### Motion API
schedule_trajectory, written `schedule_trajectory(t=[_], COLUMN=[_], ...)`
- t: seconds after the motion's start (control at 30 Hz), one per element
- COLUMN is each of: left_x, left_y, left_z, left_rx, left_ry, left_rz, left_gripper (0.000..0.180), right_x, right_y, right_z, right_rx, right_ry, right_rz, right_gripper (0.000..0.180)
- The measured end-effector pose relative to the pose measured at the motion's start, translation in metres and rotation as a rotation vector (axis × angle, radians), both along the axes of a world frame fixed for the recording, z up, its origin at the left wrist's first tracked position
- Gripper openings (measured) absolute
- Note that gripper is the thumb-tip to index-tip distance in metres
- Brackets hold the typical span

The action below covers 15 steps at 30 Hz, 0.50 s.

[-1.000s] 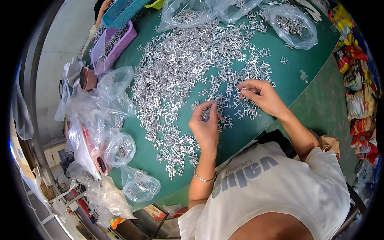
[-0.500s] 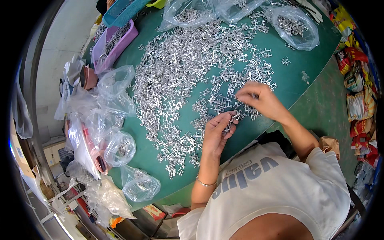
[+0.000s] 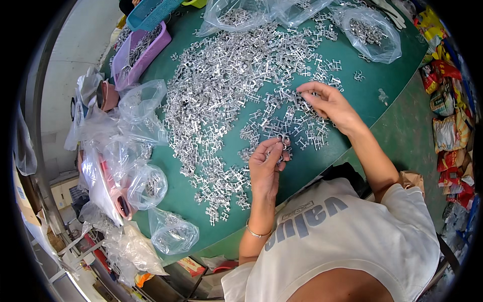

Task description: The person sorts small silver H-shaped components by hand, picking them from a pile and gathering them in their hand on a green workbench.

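Small silver metal hook pieces [image 3: 221,85], with curled ends and cross bars, lie in a broad heap on the green table [image 3: 372,95]. My left hand [image 3: 265,163] is closed round a few metal hook pieces [image 3: 284,141], whose curled ends stick out above the thumb and fingertips. Farther off and to the right, my right hand [image 3: 329,106] reaches over the right side of the heap. Its thumb and forefinger come together at the loose pieces; whatever is between them is too small to make out.
Clear plastic bags of metal pieces stand at the back [image 3: 370,30] and front left [image 3: 173,231]. A purple basket [image 3: 138,55] and a blue basket [image 3: 151,14] sit at far left. Crumpled bags [image 3: 146,110] line the left edge. Colourful packages [image 3: 445,131] are stacked beyond the table's right edge.
My right hand has moved away from the left, out over the heap, and its fingers have come down to the pieces. My left hand has shifted slightly left, still holding metal pieces.
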State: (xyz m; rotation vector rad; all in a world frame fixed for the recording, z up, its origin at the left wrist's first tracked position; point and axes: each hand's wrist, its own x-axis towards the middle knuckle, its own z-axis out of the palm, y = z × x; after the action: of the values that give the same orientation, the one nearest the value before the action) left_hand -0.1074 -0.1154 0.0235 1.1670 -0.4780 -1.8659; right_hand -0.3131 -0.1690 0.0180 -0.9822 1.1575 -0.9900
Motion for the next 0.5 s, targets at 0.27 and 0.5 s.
schedule_trajectory(t=[0.27, 0.5], left_x=[-0.004, -0.001], left_y=[0.000, 0.003], left_z=[-0.002, 0.001], left_rx=[-0.025, -0.052], left_ry=[0.054, 0.109], left_rz=[0.003, 0.014], left_gripper=[0.020, 0.031], right_x=[-0.008, 0.003], right_y=[0.023, 0.032], right_z=[0.006, 0.013], right_rx=[0.092, -0.047], right_ry=[-0.610, -0.313], right_rz=[0.055, 0.022], right_gripper=[0.043, 0.041])
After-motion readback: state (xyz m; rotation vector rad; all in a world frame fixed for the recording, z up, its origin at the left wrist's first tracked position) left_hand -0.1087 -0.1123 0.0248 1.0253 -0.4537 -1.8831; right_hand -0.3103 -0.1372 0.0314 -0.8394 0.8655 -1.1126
